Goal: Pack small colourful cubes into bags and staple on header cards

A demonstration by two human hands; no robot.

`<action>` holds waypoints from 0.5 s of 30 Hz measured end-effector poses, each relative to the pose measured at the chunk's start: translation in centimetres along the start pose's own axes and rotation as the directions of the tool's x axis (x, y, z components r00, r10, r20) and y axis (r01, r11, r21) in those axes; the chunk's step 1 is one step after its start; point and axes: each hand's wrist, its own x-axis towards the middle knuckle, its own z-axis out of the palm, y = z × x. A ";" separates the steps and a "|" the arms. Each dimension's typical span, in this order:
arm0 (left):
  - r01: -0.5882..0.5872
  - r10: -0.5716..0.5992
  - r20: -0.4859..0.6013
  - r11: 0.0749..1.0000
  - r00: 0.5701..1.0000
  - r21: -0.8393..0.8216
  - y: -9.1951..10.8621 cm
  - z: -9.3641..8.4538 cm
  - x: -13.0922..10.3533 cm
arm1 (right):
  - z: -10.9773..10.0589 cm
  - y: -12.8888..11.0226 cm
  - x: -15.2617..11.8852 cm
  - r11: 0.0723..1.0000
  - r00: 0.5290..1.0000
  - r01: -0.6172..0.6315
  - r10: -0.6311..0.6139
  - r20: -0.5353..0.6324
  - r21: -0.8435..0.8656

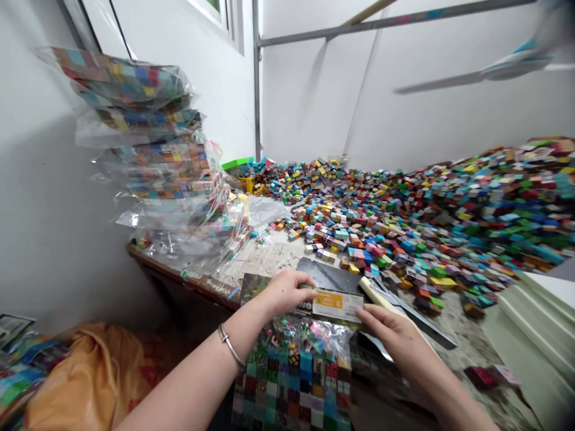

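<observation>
My left hand [291,288] pinches the upper edge of a dark printed card [255,287], its thumb and fingers closed near the middle. The fingers of my right hand [386,326] are closed on the card's right end. Facing up between both hands is an orange and white label [335,304] with small print. White lettering on the card is partly covered by the label and my left hand. Directly below the card is a clear plastic bag [291,383] packed with rows of small coloured cubes, loose pieces showing at its top. Whether card and bag are joined I cannot tell.
A heap of small coloured blocks [381,209] spreads over the worktable [265,254]. Packed bags [162,155] form a tall stack at left. A metal tool [417,317] with a pale handle lies right of the card. An orange sack [85,377] sits lower left; a fan [512,66] hangs upper right.
</observation>
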 end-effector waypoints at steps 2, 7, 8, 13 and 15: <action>-0.006 0.007 -0.026 0.999 1.000 0.034 0.3 0.0 -0.2 | 0.1 -0.3 0.1 0.996 1.000 -0.007 0.006 0.017 0.084; -0.061 0.078 -0.056 0.966 0.995 0.253 1.2 0.4 -0.9 | 1.4 -1.0 0.7 0.991 0.998 0.051 -0.056 0.032 0.125; -0.080 0.098 -0.047 0.952 0.994 0.296 1.2 0.5 -1.0 | 1.5 -1.0 0.7 0.993 0.998 0.051 -0.054 0.028 0.102; -0.140 0.158 -0.018 0.918 0.987 0.370 0.9 0.4 -1.1 | -0.2 0.4 0.4 0.975 0.997 0.076 -0.068 0.042 -0.210; -0.145 0.167 -0.020 0.906 0.986 0.399 1.3 0.4 -1.3 | -1.0 1.0 0.7 0.894 0.976 0.152 -0.202 -0.076 -0.421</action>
